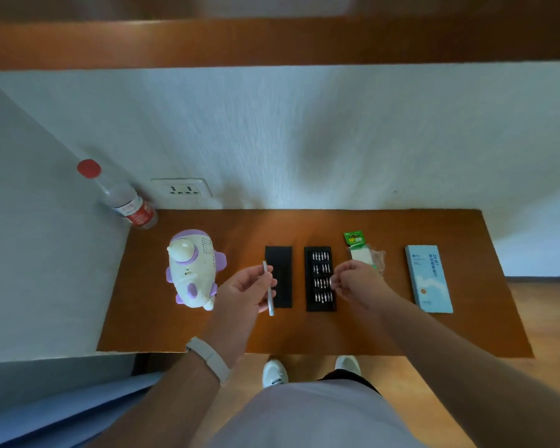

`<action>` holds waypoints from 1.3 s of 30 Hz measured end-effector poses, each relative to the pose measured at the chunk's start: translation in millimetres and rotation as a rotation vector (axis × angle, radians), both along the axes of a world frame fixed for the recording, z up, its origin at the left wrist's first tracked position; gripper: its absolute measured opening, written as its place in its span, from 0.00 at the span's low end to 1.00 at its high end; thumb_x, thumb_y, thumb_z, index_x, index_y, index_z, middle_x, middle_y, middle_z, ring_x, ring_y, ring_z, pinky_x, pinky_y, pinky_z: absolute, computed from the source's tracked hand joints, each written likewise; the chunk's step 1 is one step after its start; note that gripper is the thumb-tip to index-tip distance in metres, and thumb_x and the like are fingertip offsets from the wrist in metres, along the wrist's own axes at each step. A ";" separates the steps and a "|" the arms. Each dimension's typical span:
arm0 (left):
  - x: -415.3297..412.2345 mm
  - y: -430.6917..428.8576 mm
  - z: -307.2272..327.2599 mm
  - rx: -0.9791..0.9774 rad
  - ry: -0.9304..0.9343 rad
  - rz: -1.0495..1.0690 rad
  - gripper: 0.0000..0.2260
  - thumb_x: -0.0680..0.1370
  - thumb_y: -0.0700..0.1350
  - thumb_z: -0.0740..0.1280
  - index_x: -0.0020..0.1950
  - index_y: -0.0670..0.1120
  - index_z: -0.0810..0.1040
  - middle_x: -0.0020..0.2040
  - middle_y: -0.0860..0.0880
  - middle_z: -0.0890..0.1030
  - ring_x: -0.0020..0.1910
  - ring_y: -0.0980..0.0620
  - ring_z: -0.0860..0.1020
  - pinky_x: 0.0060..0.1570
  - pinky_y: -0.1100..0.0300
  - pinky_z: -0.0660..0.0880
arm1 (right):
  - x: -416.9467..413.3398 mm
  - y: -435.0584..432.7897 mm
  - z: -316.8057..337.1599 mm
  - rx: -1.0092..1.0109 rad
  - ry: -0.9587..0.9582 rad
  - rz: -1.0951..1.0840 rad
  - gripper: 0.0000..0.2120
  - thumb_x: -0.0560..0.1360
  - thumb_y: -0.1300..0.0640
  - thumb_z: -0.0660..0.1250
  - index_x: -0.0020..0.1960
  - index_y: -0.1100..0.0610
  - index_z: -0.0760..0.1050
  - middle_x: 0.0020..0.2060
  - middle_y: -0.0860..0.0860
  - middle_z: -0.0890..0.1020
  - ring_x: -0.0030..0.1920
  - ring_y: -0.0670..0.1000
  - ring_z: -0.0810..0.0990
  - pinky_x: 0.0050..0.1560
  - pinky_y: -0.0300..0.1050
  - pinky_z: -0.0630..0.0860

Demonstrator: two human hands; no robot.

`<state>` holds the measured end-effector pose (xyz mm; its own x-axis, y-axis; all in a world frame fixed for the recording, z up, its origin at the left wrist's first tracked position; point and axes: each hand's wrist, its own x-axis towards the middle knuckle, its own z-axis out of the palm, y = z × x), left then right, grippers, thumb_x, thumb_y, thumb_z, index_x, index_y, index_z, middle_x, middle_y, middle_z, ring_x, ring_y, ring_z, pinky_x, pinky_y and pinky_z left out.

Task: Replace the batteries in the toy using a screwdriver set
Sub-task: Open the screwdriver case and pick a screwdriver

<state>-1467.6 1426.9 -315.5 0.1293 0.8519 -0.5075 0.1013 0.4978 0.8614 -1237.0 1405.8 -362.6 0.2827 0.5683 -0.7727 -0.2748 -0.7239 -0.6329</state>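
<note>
The head camera looks down on a brown table (369,331) set against a white wall. The left hand (246,292) grips a slim silver screwdriver handle (267,287), with its fingers curled round the shaft. The handle is held above the table, running roughly away from the person, and overlaps the left edge of a black lid (280,276) lying flat. Just right of the lid lies a black bit tray (320,278) with 4 rows of small metal bits.

The right hand (356,282) hangs over the tray's right edge, thumb and fingertips drawn together. I cannot tell whether a bit is pinched between them.

The white and purple toy (191,270) lies on the table left of the left hand, apart from it. A battery pack (356,245) with a green card top lies beyond the right hand. A pale blue box (429,278) lies further right.

A clear bottle (120,195) with a red cap stands in the far left corner, near a wall socket (181,189). A pale wristband (209,357) circles the left wrist.
</note>
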 end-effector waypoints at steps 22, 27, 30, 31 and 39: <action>49.8 9.7 26.9 0.043 -0.037 -0.166 0.07 0.82 0.46 0.67 0.54 0.54 0.84 0.46 0.53 0.86 0.46 0.57 0.85 0.46 0.60 0.80 | 18.6 -30.3 69.1 0.346 -0.080 0.302 0.06 0.81 0.59 0.63 0.56 0.56 0.68 0.43 0.53 0.87 0.38 0.51 0.85 0.34 0.37 0.77; 67.0 2.8 37.1 0.046 -0.060 -0.169 0.10 0.81 0.45 0.67 0.49 0.57 0.86 0.46 0.52 0.87 0.45 0.57 0.85 0.41 0.66 0.80 | 37.6 -22.4 74.9 0.322 -0.218 0.661 0.04 0.82 0.53 0.62 0.53 0.52 0.68 0.41 0.48 0.87 0.31 0.44 0.80 0.38 0.35 0.70; 76.9 0.0 37.3 0.043 -0.039 -0.148 0.08 0.81 0.45 0.68 0.51 0.54 0.86 0.45 0.51 0.87 0.43 0.57 0.85 0.40 0.66 0.79 | 42.6 -16.7 77.0 0.339 -0.229 0.706 0.04 0.81 0.50 0.64 0.51 0.51 0.73 0.42 0.46 0.87 0.30 0.43 0.80 0.34 0.37 0.75; 80.0 -1.1 36.9 0.045 -0.029 -0.145 0.07 0.81 0.45 0.68 0.51 0.54 0.85 0.45 0.51 0.86 0.43 0.56 0.85 0.40 0.66 0.79 | 43.7 -15.1 77.5 0.355 -0.243 0.688 0.04 0.81 0.50 0.65 0.50 0.50 0.75 0.42 0.45 0.87 0.31 0.43 0.80 0.33 0.38 0.76; 97.8 -8.6 36.8 0.132 0.087 -0.200 0.09 0.82 0.48 0.67 0.50 0.61 0.84 0.44 0.53 0.86 0.44 0.57 0.84 0.41 0.66 0.79 | 49.3 -12.2 76.5 0.432 -0.234 0.739 0.10 0.84 0.57 0.58 0.58 0.46 0.75 0.39 0.44 0.84 0.37 0.39 0.83 0.34 0.29 0.74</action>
<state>-1369.8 1418.4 -278.8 0.2622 0.8736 -0.4100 0.2632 0.3440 0.9013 -1187.7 1393.6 -286.1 -0.1485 0.8966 -0.4173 0.3391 -0.3502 -0.8731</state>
